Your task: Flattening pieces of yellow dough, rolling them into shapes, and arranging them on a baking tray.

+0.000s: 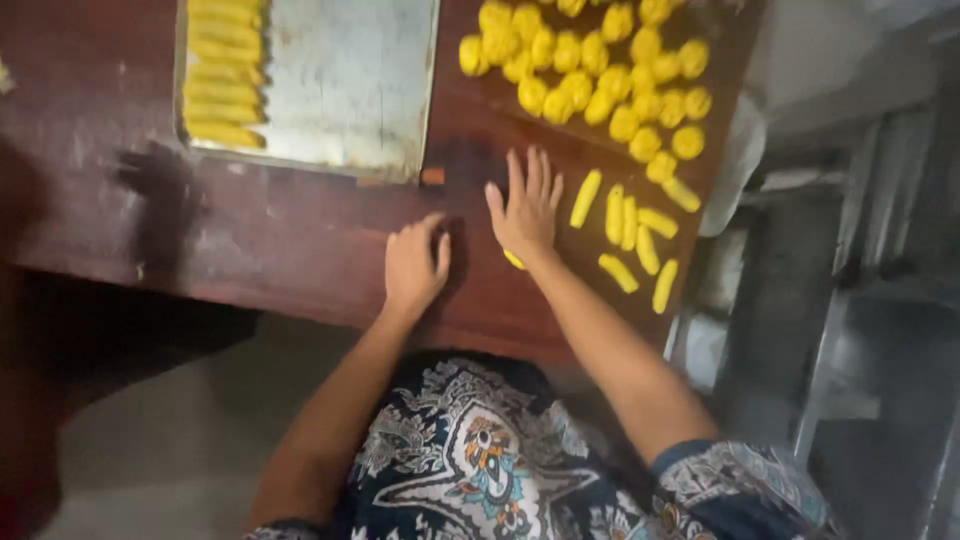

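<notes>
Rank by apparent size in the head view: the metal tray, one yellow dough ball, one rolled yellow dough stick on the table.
1. Metal tray, by far the largest.
2. Rolled dough stick, longer than a ball.
3. Dough ball, the smallest, though about as wide as the stick.

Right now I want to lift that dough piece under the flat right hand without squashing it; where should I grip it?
Probably at the yellow dough piece, whose end peeks out below the right hand. Lift the palm, then pinch its long sides lightly from above: it looks soft and lies flat on the wooden table.
</notes>
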